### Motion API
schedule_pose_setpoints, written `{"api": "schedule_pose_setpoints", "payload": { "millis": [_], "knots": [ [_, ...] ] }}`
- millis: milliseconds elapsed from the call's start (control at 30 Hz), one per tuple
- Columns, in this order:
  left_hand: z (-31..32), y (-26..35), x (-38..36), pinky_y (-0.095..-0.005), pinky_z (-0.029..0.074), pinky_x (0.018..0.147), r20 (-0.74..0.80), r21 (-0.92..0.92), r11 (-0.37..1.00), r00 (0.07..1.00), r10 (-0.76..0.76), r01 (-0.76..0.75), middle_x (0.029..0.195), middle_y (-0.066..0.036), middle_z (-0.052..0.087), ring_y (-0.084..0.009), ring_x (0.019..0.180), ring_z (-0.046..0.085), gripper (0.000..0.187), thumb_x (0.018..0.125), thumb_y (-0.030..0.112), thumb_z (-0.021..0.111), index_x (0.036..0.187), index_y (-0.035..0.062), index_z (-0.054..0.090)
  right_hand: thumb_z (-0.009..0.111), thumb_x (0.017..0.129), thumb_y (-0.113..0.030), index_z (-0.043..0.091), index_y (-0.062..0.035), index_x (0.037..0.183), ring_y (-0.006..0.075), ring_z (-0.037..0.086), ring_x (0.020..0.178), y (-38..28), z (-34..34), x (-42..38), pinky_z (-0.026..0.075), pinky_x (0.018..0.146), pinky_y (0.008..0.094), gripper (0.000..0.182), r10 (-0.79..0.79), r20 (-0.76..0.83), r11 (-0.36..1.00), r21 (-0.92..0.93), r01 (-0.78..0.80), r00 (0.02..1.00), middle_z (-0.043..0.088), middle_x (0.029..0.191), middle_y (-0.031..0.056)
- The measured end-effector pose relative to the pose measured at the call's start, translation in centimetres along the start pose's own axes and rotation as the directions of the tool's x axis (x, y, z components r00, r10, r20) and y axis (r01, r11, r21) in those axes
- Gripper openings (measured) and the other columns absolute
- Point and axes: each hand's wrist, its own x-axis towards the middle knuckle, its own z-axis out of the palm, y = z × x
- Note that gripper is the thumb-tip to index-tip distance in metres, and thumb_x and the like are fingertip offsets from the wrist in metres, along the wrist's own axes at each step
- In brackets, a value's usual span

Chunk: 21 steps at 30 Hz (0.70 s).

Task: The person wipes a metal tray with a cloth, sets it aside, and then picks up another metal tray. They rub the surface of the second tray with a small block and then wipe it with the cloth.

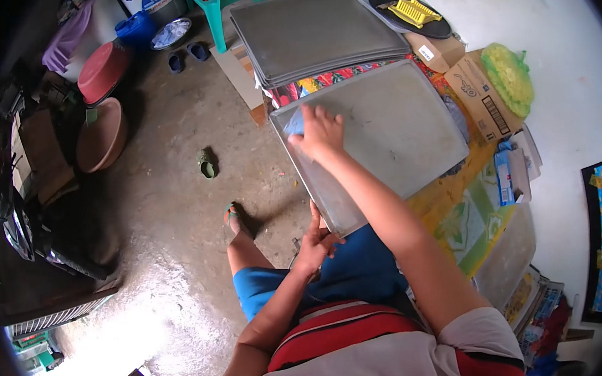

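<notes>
A large grey metal tray [392, 124] lies at a slant on the covered table. My right hand [320, 132] is over its left part, pressing a light blue cloth [294, 124] to the surface beside the rim; part of the cloth is hidden under the palm. Lower down, my left hand [319, 245] grips the tray's near corner, with one finger stretched along the outer edge. Faint dark marks show on the tray's surface.
Behind the tray lies a stack of dark trays [322, 32]. A cardboard box [485, 93] with a yellow-green bag [507, 77] stands at the right. On the floor are a green clog [208, 163], basins [102, 135] and a green chair [220, 9].
</notes>
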Motion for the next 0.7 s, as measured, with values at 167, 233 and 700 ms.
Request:
{"api": "schedule_pose_setpoints", "payload": {
  "millis": [167,233,700],
  "knots": [
    [0.0,0.0,-0.1,-0.0222,0.048,0.050,-0.007,0.019,1.000,1.000,0.022,-0.022,0.098,-0.013,0.066,-0.0146,0.076,0.064,0.099,0.089,-0.007,0.051,0.151,0.0230,-0.021,0.077,0.072,-0.047,0.051,-0.0129,0.123,0.0256,0.058,0.113,0.7,-0.7,3.8,0.037,0.096,0.0462,0.066,0.121,0.130,0.984,0.118,-0.137,0.984,0.059,0.116,0.0109],
    [0.1,0.2,0.0,-0.0220,0.048,0.050,-0.012,0.032,0.999,1.000,0.024,-0.023,0.099,-0.013,0.066,-0.0144,0.076,0.064,0.099,0.089,-0.007,0.051,0.151,0.0230,-0.020,0.076,0.073,-0.048,0.046,-0.0153,0.132,0.0260,0.057,0.114,-1.6,-0.6,2.2,0.036,0.098,0.0479,0.074,-0.018,0.203,0.996,0.090,0.000,0.979,0.059,0.119,0.0108],
    [-0.1,0.4,0.1,-0.0217,0.048,0.050,-0.008,0.037,0.999,1.000,0.009,-0.009,0.095,-0.015,0.067,-0.0151,0.075,0.065,0.098,0.091,-0.003,0.051,0.151,0.0232,-0.021,0.081,0.066,-0.044,0.047,-0.0160,0.133,0.0286,0.059,0.111,3.3,-1.5,-0.5,0.038,0.098,0.0509,0.080,0.127,0.109,0.949,0.276,-0.153,0.986,0.060,0.120,0.0113]
  ]
}}
